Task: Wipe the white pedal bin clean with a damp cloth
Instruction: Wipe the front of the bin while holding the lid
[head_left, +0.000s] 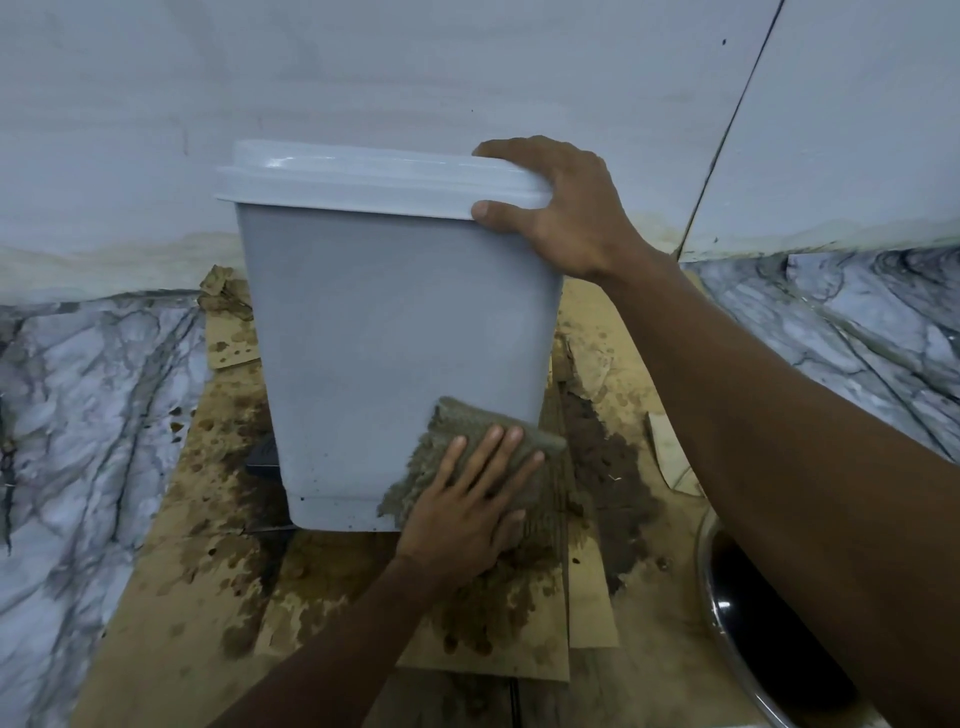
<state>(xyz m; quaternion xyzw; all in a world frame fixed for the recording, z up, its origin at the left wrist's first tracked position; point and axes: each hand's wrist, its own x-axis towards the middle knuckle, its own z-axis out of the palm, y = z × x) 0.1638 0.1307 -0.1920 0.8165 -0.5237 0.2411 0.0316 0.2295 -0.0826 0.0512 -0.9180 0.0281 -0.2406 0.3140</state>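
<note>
Left hand (467, 506) flat, fingers spread, pressing cloth (470, 415) on white pedal bin (384, 332) at its lower right corner. Right hand (563, 208) grips lid (363, 176) right edge. Bin sits on stained cardboard (197, 582).

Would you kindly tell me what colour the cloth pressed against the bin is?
Grey-brown cloth, seen in the head view.

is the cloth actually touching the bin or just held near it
Touching. The head view shows the left hand pressing the grey-brown cloth flat against the lower right corner of the white pedal bin, no gap visible.
</note>
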